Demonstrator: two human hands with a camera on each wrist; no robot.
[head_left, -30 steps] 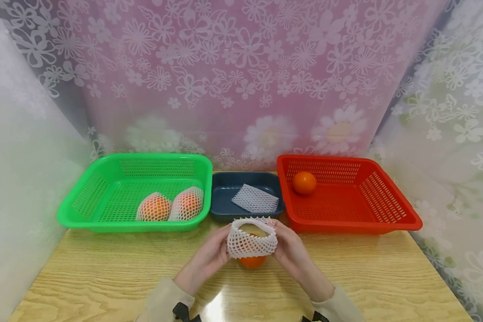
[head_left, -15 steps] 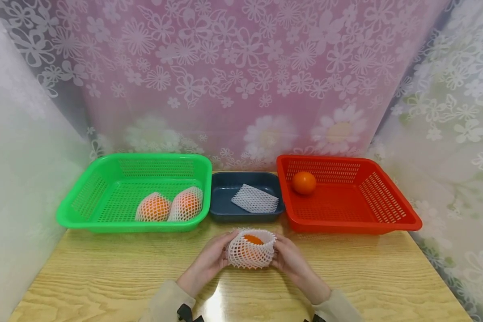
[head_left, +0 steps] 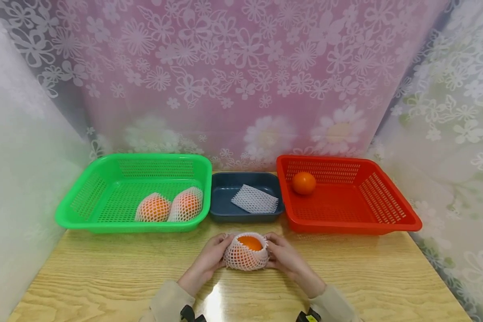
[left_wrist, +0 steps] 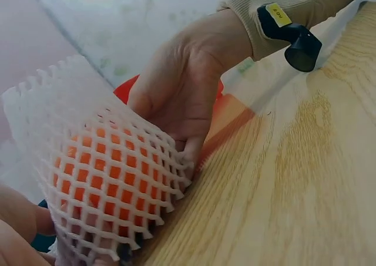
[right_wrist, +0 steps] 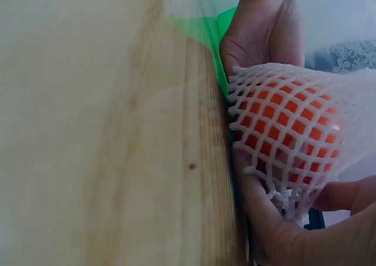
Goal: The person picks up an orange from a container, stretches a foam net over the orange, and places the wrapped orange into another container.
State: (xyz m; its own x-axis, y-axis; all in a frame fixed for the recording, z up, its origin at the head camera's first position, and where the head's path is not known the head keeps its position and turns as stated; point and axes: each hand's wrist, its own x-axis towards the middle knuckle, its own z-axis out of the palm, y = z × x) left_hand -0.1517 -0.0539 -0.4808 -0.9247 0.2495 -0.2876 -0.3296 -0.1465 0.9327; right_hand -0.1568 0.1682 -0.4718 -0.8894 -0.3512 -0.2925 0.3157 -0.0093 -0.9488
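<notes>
Low over the front middle of the table, a white foam fruit net (head_left: 244, 263) surrounds an orange (head_left: 251, 243), whose bare top shows through the net's open upper end. My left hand (head_left: 211, 256) grips the net from the left side, thumb on the outside near the rim. On the opposite side my right hand (head_left: 286, 258) holds it too. Both wrist views show the mesh stretched around the fruit: in the right wrist view, the right hand's thumb and fingers (right_wrist: 261, 204) pinch the net's lower edge, and the left hand (right_wrist: 264, 34) lies behind it.
At the back left stands a green basket (head_left: 74, 219) with two netted oranges (head_left: 154, 208). A dark blue tray (head_left: 221, 192) in the middle holds a flat foam net (head_left: 255, 199). The red basket (head_left: 346, 223) at right contains one bare orange (head_left: 303, 183).
The net was above the orange and has come down around it, so the fruit's top now shows inside the opening. Both hands lowered with it and shifted slightly left.
</notes>
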